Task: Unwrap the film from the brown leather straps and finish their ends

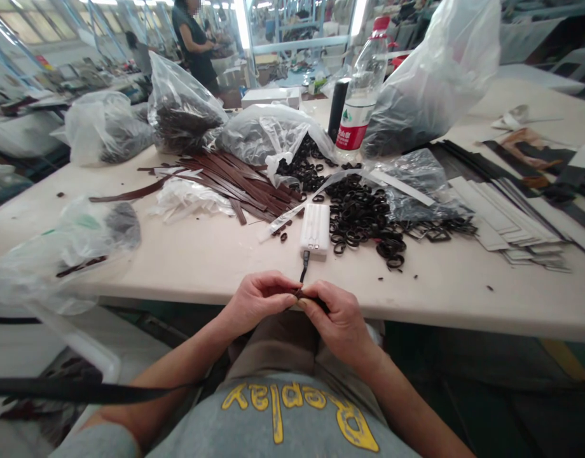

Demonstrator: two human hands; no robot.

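Observation:
My left hand point(259, 299) and my right hand point(335, 318) meet at the table's front edge, both pinched on a small dark piece point(299, 294) held between the fingertips; most of it is hidden. Just beyond them lies a white power bank point(315, 228) with a black cable point(304, 264) running toward my hands. A heap of small black loops point(364, 213) spreads to the right of it. Brown leather strips point(235, 181) lie in a fan to the left.
Clear plastic bags point(182, 108) of dark parts, a water bottle point(362, 95) and a black cylinder point(337, 108) stand at the back. Grey card strips point(507, 216) lie at right. A bag point(58, 248) sits at left. A person point(194, 41) stands far behind.

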